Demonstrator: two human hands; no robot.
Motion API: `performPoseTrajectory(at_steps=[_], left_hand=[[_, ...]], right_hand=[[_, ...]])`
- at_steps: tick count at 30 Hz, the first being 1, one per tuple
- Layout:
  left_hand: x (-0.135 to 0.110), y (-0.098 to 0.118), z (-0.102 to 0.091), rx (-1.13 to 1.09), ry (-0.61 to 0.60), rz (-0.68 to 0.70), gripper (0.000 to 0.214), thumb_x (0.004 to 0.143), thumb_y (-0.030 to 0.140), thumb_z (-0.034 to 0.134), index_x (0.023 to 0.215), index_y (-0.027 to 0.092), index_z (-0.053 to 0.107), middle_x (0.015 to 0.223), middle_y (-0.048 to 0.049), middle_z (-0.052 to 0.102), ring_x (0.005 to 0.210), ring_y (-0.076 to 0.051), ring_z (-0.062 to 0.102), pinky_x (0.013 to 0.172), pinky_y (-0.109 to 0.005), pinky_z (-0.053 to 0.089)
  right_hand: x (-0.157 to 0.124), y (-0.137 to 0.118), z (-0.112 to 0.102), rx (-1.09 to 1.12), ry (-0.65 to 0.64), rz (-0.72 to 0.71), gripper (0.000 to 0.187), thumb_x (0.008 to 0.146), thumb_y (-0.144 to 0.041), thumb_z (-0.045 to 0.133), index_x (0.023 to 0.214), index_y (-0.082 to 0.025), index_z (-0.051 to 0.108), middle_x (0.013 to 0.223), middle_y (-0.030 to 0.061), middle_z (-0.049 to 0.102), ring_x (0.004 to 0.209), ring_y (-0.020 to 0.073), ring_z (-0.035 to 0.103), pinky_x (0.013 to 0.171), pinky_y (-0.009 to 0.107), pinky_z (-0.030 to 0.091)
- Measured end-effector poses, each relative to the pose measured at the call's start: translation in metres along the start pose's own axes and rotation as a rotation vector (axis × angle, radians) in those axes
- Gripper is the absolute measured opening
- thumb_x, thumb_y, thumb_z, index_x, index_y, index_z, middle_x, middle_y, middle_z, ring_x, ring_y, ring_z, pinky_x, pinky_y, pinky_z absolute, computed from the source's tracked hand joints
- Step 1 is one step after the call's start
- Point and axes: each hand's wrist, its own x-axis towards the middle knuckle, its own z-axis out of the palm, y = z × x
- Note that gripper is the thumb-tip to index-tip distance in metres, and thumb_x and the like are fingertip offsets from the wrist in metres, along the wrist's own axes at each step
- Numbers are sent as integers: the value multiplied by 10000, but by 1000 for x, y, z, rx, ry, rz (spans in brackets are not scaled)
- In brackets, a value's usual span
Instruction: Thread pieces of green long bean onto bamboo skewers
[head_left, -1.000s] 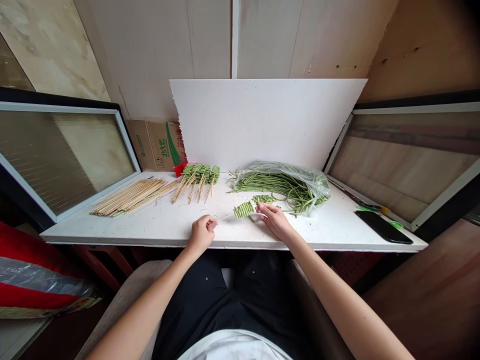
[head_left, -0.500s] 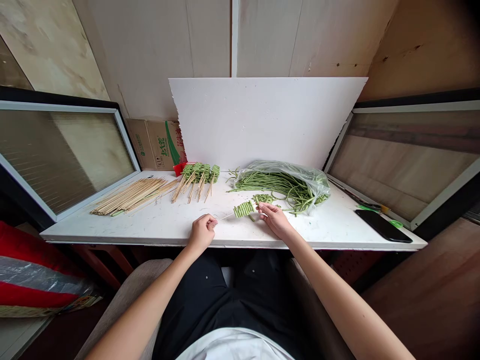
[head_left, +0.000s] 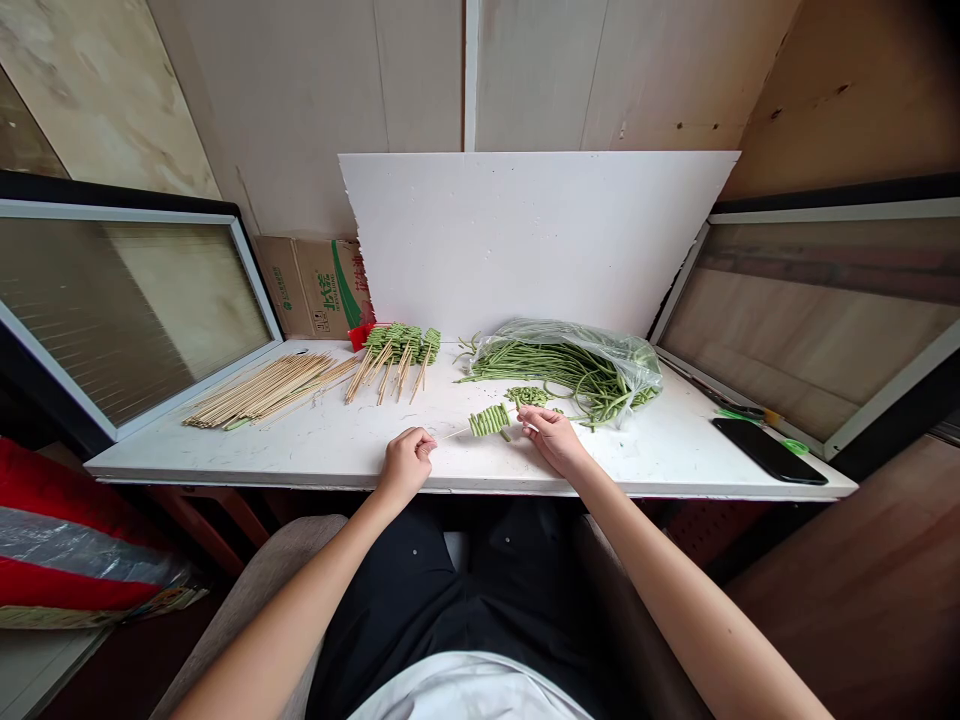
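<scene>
My left hand (head_left: 407, 462) is closed round the bare end of a bamboo skewer (head_left: 452, 434). Cut green bean pieces (head_left: 489, 420) sit threaded side by side along that skewer, held just above the table. At its tip, my right hand (head_left: 551, 437) pinches what looks like a small piece of green bean (head_left: 517, 406); the fingers partly hide it. Behind the right fingertips lies a small pile of cut bean pieces (head_left: 527, 395). One loose piece rests under the skewer.
Long green beans (head_left: 555, 368) spill from a clear plastic bag (head_left: 637, 358). Finished bean skewers (head_left: 401, 345) lie at the back beside a heap of bare skewers (head_left: 262, 390). A black phone (head_left: 769, 450) and scissors (head_left: 724, 402) lie at the right. A white board (head_left: 540, 240) stands behind.
Both hands keep nearly the same pose at the skewer. The whole view has shifted very slightly.
</scene>
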Motion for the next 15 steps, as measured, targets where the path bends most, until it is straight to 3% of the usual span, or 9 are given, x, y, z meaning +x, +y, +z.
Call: performPoseTrajectory(at_steps=[8,15], left_hand=[[-1,0,0,43,3,30,202,875,99,549,711,206,596,759,-25,672,724,-181,627,682,-284,442],[-2,-1,-1,67,14,105,211,877,108,533,709,211,609,729,-22,662,699,-182,619,684,-290,446]], right_hand=[[4,4,-2,-17,11,-21,362,575,-486,975,730,-209,800,950,92,767,843,197,657,658,291,501],[-2,2,0,-58,40,-20,345,583,-441,971,790,-214,813,934,78,792,881,214,695,755,324,514]])
